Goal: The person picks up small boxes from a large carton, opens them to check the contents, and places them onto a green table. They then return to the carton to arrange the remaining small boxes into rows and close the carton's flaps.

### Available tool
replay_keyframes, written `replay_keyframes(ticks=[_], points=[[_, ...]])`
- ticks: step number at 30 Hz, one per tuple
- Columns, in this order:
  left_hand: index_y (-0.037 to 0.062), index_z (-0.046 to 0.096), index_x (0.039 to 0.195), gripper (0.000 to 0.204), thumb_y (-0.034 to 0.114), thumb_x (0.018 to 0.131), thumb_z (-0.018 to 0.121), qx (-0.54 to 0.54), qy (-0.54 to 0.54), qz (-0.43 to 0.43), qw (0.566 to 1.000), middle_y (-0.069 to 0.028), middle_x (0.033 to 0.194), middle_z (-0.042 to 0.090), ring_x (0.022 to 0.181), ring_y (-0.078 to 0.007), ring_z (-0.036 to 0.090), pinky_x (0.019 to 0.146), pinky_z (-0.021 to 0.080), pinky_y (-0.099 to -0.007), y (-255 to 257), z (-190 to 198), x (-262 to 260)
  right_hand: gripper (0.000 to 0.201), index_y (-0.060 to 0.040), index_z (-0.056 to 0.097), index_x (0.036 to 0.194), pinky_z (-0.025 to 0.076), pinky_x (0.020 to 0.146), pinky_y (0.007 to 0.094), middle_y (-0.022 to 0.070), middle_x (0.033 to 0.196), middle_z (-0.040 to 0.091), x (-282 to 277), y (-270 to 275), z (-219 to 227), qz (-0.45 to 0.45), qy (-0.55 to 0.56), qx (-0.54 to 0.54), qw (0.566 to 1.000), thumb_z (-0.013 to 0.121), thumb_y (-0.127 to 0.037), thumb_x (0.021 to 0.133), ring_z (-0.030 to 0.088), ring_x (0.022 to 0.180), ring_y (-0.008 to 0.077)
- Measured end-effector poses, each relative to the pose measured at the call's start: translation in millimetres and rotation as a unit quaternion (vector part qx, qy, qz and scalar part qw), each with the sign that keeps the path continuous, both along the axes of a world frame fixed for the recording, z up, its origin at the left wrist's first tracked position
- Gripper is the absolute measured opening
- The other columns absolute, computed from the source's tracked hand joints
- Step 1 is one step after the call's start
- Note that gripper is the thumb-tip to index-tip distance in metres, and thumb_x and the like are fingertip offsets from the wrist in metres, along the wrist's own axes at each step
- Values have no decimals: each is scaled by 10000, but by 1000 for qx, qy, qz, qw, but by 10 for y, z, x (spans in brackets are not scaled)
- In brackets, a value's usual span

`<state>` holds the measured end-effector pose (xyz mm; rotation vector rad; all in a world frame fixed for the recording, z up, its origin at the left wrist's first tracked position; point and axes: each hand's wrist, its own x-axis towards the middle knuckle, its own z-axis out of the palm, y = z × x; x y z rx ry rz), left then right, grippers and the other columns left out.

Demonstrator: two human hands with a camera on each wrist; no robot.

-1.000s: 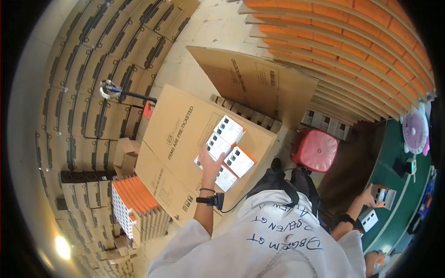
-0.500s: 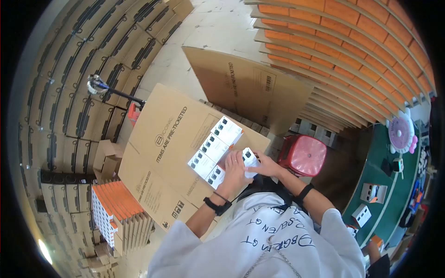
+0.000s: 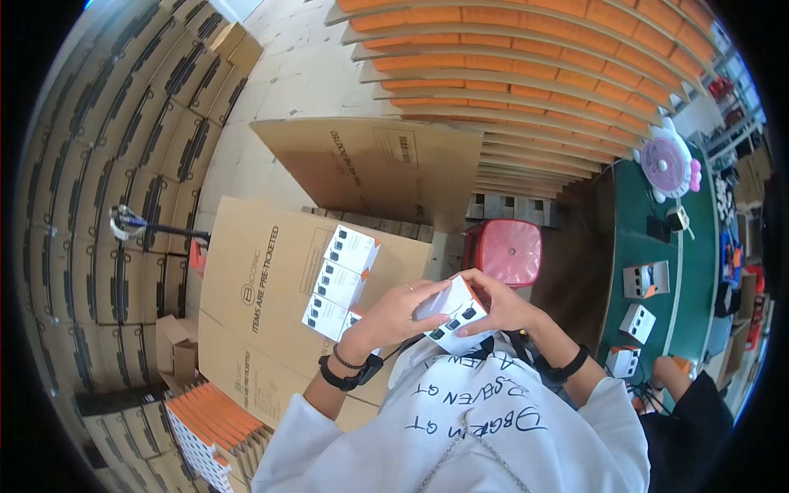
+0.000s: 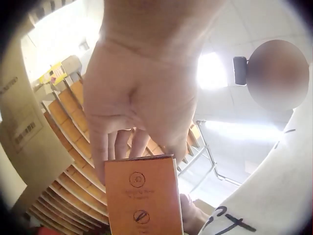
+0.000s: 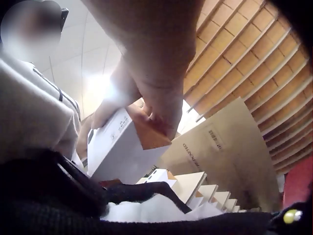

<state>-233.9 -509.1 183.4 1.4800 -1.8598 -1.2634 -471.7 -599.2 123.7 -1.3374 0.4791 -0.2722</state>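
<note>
Now gripping a white box (image 3: 454, 302) with left hand (image 3: 394, 315) and right hand (image 3: 507, 309) beside the large carton (image 3: 283, 341), handling it apart from boxes (image 3: 337, 280) there

Head view. Support 1: large brown carton (image 3: 246, 329), toward 9 o'clock; printed top face. On it, toward its 2 o'clock: white boxes (image 3: 337, 282), edges touching, dark pictures on faces; three in a row, part of a fourth at the row's 5 o'clock, partly hidden.

Support 2: green table (image 3: 630, 197), toward 3 o'clock. At its 12 o'clock end, fan (image 3: 664, 166); below, black flat object (image 3: 658, 229) near small white device (image 3: 679, 218). Mid-table, open box (image 3: 647, 280). Toward 7 o'clock, two white cartons (image 3: 638, 323), apart.
</note>
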Motion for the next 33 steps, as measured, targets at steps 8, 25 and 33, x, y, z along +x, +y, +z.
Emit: replay_keyframes(ticks=[8, 25, 33], points=[[11, 485, 1438, 471, 199, 1009, 539, -59, -5, -101, 993, -230, 1189, 622, 1039, -382, 626, 921, 496, -404, -223, 6, -169, 919, -57, 419, 1421, 472, 1007, 341, 93, 1220, 602, -307, 121, 195, -49, 14, -60, 997, 937, -178, 670, 588, 1134, 194], [29, 279, 1479, 614, 297, 1023, 590, 117, 126, 166, 971, -225, 1305, 550, 1112, -252, 614, 881, 526, -349, -548, -177, -515, 824, -109, 428, 1363, 492, 924, 457, 188, 1155, 493, -617, 240, 383, -122, 142, -309, 933, 872, -301, 696, 566, 1075, 383], [43, 350, 1454, 448, 144, 1019, 317, 174, 161, 159, 958, -182, 1221, 611, 966, -237, 679, 738, 602, -351, -975, -789, -856, 687, -42, 440, 1089, 513, 856, 427, 163, 1047, 559, -898, 147, -74, -411, 121, -275, 861, 918, -304, 670, 623, 1001, 371]])
